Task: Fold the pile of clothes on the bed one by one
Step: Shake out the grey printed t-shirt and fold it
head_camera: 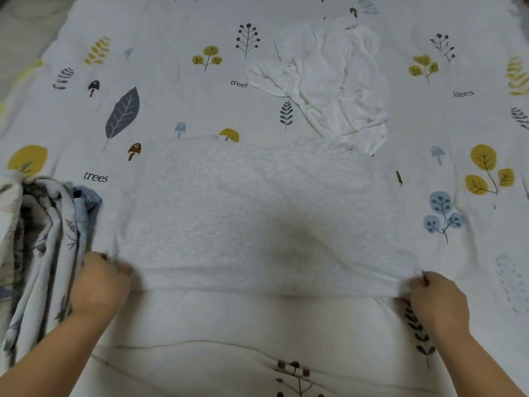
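Observation:
A pale fuzzy white garment [257, 213] lies spread flat across the middle of the bed. My left hand [100, 285] pinches its near left corner, and my right hand [438, 302] pinches its near right corner; the near hem stretches straight between them. Beyond it, a crumpled thin white garment [329, 78] lies at the back, its lower edge touching the spread one. At the left edge sits a pile of clothes [40, 242] with a grey-and-white floral print and a bit of blue denim [88, 199].
The bed is covered by a white sheet [177, 90] printed with leaves, trees and mushrooms. A bare floor strip [25, 27] shows at the top left, past the bed's edge.

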`<state>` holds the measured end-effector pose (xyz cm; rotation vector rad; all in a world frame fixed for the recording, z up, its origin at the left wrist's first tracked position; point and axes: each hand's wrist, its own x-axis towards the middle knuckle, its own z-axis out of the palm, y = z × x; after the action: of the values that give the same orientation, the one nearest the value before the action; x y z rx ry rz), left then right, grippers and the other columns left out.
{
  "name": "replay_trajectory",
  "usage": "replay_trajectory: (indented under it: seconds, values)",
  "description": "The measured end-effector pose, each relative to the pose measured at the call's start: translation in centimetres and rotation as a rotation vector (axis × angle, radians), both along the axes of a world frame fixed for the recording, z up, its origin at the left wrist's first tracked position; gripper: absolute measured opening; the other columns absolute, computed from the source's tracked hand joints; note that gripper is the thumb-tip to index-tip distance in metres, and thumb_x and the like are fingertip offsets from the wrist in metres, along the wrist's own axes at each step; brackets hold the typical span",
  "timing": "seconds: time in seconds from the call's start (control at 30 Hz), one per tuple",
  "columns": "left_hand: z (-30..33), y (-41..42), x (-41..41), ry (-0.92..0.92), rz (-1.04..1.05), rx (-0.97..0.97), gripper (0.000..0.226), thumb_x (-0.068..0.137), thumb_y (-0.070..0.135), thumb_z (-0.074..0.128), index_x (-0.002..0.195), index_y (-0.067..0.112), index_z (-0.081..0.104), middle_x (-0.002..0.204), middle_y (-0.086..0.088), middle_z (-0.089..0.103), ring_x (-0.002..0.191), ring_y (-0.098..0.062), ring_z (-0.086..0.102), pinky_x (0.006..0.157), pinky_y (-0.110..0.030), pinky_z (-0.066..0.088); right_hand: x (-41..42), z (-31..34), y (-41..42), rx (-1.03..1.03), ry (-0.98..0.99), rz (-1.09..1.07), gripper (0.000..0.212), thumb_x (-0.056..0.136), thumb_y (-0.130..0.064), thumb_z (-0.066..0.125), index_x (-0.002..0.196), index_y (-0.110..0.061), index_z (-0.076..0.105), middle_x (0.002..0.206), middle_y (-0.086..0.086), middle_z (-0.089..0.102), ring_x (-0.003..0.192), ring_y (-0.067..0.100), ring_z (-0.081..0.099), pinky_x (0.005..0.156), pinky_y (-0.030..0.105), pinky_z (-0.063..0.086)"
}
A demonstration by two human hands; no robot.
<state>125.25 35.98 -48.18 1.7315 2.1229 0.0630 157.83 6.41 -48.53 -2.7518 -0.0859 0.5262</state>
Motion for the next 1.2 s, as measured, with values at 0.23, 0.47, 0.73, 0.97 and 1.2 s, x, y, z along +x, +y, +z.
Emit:
replay_trajectory:
  seconds: [0.23,0.47,0.73,0.97,1.2]
  values:
    - [0.0,-4.1,8.0,0.025,-0.845,0.351,0.058,0.081,0.033,0.049,0.123,-0.007,0.053,0.127,-0.037,0.048,0.115,-0.054,0.049,0.089,-0.064,0.04,-4.6,0.0,7.4,0.001,-0.28,0.711,0.069,0.096,-0.038,0.043,0.148,-0.019,0.002,0.155,0.008,-0.005,0.144,0.026,-0.008,0.114,0.044,0.001]
    - [-4.9,-5.1,11.2,0.213,-1.185,0.035,0.078,0.067,0.068,-0.032,0.137,0.034,-0.024,0.146,0.005,-0.029,0.138,-0.02,-0.024,0.11,-0.039,-0.016,-2.4,-3.9,8.1,-0.278,-0.122,0.934,0.06,0.093,-0.059,0.01,0.135,-0.036,-0.027,0.145,-0.011,-0.031,0.133,0.012,-0.033,0.111,0.042,-0.018]
    - [-3.1,-6.6,12.9,-0.106,-1.118,0.064,0.063,0.09,0.044,0.016,0.143,0.017,0.035,0.154,-0.008,0.024,0.144,-0.026,0.017,0.113,-0.042,0.003,-0.2,0.1,4.2,-0.143,-0.099,0.272,0.051,0.091,-0.036,0.049,0.132,-0.01,0.033,0.126,0.021,0.042,0.113,0.038,0.043,0.084,0.044,0.04]
    - [-4.0,-6.4,15.8,0.089,-1.3,-0.031,0.058,0.099,0.042,0.025,0.149,0.03,-0.001,0.158,0.001,-0.011,0.145,-0.019,-0.01,0.115,-0.044,-0.004,0.2,0.9,3.3,0.168,0.424,-0.106,0.024,0.077,-0.021,0.07,0.067,-0.005,0.057,0.055,0.005,0.056,0.052,0.021,0.051,0.056,0.028,0.039]
    - [-1.9,-4.1,13.1,-0.239,-1.168,-0.062,0.047,0.095,0.02,0.048,0.141,0.019,0.039,0.153,-0.004,0.026,0.142,-0.018,0.021,0.115,-0.028,0.013,-2.5,4.3,7.5,0.354,0.003,0.038,0.021,0.077,-0.006,0.059,0.063,-0.014,0.045,0.059,0.003,0.052,0.055,0.021,0.051,0.049,0.026,0.033]
